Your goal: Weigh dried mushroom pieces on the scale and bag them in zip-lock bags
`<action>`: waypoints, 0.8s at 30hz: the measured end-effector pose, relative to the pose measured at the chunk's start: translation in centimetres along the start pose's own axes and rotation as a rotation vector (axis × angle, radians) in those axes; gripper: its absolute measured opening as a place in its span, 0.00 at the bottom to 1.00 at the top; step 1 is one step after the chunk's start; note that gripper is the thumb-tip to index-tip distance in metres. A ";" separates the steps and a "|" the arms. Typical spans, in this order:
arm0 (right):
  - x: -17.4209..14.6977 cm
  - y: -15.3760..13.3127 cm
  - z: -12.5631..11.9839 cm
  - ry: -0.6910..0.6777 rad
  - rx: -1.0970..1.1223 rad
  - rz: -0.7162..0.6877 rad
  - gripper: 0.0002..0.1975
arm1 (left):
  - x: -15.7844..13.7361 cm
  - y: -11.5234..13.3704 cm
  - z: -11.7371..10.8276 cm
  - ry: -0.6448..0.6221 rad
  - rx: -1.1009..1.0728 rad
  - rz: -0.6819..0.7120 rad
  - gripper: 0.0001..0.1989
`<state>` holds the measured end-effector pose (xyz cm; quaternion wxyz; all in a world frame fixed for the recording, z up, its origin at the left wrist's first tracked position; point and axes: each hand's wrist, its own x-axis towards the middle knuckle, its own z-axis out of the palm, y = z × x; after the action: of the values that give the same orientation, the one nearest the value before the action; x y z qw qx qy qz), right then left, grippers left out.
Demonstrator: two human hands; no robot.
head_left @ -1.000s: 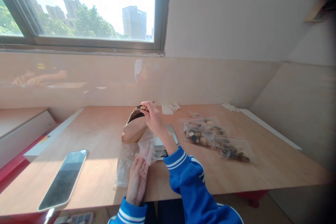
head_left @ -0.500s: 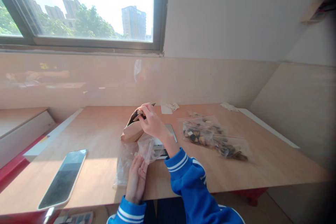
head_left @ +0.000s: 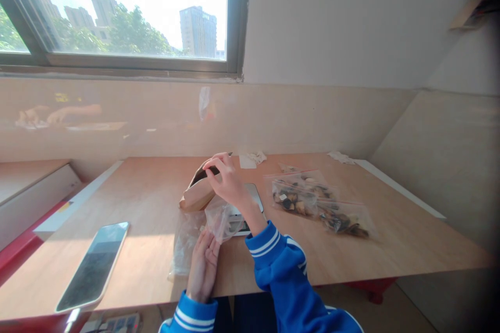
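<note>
on my feed, right hand (head_left: 228, 183) at the open mouth of a brown paper bag (head_left: 198, 195); left hand (head_left: 203, 263) touches a clear plastic bag (head_left: 184, 250) on the bench (head_left: 150, 187). i can't tell whether either's fingers clamp.

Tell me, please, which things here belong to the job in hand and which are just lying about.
Likely in use:
brown bag, by the right hand
clear bag, at the left hand
scale-like device
filled bags

Apparently lying about:
phone
white papers
</note>
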<state>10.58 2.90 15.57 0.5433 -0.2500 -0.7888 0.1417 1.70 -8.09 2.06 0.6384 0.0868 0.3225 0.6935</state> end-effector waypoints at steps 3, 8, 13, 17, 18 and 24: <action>-0.2 -0.5 -0.7 0.130 -0.028 0.020 0.07 | 0.0 0.0 0.2 0.052 0.004 0.001 0.20; -3.1 -0.3 -2.4 0.324 -0.054 0.222 0.08 | -0.1 0.0 0.3 0.042 0.021 0.008 0.17; -8.7 1.1 -3.1 0.274 0.003 0.659 0.15 | -0.3 0.1 0.3 -0.065 0.051 0.014 0.13; -11.8 1.4 -3.1 0.181 0.257 0.820 0.17 | -0.6 0.0 0.2 -0.137 0.137 0.039 0.09; -12.1 1.3 -3.2 0.187 0.302 0.814 0.17 | -0.7 -0.1 0.3 -0.147 0.169 0.047 0.09; -12.5 1.2 -4.7 0.491 0.382 0.846 0.18 | -1.3 -0.2 0.7 -0.175 0.311 0.082 0.07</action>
<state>18.82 -3.14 6.88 0.6436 -0.4688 -0.4284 0.4272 2.47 -9.08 2.81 0.6140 0.2575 0.3651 0.6506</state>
